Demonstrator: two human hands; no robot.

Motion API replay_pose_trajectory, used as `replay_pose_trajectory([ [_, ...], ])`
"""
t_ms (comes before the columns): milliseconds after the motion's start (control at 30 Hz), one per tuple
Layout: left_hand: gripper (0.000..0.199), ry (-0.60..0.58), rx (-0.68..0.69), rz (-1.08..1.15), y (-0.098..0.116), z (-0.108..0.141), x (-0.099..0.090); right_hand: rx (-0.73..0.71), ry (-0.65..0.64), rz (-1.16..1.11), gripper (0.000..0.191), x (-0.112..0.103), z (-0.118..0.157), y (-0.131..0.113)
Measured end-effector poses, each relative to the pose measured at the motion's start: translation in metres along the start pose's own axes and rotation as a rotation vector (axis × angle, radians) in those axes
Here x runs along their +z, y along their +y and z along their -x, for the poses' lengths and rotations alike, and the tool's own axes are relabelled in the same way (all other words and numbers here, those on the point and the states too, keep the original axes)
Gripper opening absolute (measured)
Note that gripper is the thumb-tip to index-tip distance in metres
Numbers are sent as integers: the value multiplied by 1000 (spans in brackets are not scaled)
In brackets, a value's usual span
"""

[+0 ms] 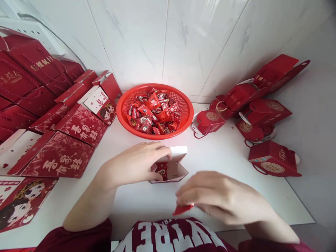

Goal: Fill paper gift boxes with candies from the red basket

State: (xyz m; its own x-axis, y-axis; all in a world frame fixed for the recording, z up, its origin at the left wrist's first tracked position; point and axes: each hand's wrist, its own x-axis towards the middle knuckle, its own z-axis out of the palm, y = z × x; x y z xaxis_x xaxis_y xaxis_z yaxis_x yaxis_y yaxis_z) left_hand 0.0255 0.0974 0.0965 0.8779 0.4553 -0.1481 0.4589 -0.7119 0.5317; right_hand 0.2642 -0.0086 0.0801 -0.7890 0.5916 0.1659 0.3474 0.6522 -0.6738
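Observation:
A small open gift box, white inside with its top flaps up, stands on the table in front of me. My left hand grips its left side, thumb at the near edge and fingers over the far edge. Inside the box lies a dark red wrapped candy, partly covered by that hand. Just right of the box and closer to my body, my right hand is closed on a red wrapped candy; the hand is slightly blurred. Behind the box sits a red plastic basket with many wrapped candies.
Red printed gift boxes stand in rows on the left, with red corded boxes behind them. Several small red boxes with handles cluster at the right. A marbled tile wall rises behind the white table.

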Motion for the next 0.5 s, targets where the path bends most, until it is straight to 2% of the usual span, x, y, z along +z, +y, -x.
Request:
replay_pose_trajectory([
  [67,21,-6,11,10,0,1,0,-121,177,59,36,-12,-18,4],
  [100,20,-8,1,7,0,1,0,-146,193,109,36,-14,-26,8],
  [233,25,27,-58,-36,-2,3,2,-64,65,288,32,-13,-44,23],
  [333,21,27,-45,-39,-3,2,3,-21,71,294,28,-12,-37,27],
  [400,15,41,-41,-41,-3,1,1,6,163,281,26,-13,-27,29],
  [500,22,122,-54,-20,0,2,-4,87,383,275,27,-11,-12,35],
])
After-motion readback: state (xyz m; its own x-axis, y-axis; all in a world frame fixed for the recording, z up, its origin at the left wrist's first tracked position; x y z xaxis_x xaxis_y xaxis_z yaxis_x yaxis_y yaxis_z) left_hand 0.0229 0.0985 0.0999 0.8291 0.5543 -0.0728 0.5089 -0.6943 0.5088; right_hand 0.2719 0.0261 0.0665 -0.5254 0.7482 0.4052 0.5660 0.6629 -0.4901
